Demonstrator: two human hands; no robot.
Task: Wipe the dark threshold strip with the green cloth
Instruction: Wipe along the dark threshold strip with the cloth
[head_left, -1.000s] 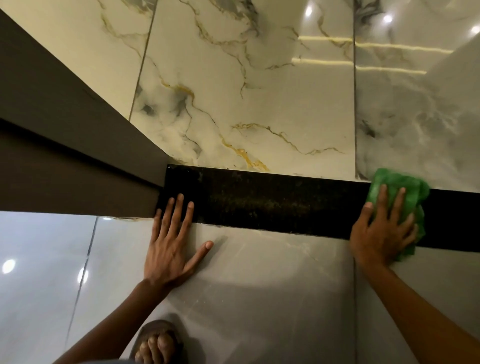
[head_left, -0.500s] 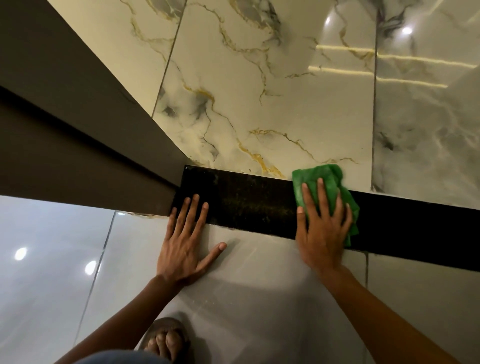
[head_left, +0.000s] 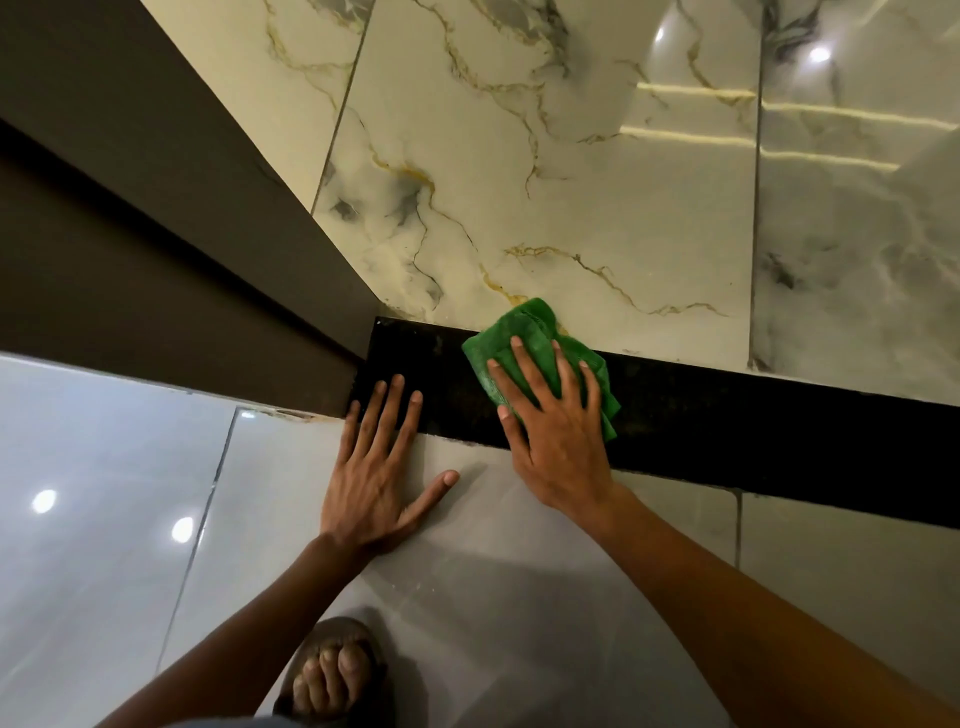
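Sweeping leftward, my flat-fingered right hand (head_left: 558, 441) has pushed the green cloth (head_left: 524, 338) along the dark threshold strip (head_left: 753, 431) almost to my braced, spread left hand (head_left: 374, 483), leaving only the corner unwiped.

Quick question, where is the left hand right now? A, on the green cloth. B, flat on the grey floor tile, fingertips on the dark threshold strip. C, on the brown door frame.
B: the left hand lies flat on the glossy grey floor tile, fingertips reaching the black threshold strip.

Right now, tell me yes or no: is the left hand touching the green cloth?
No: the left hand lies flat, apart from the green cloth, which only the right hand presses.
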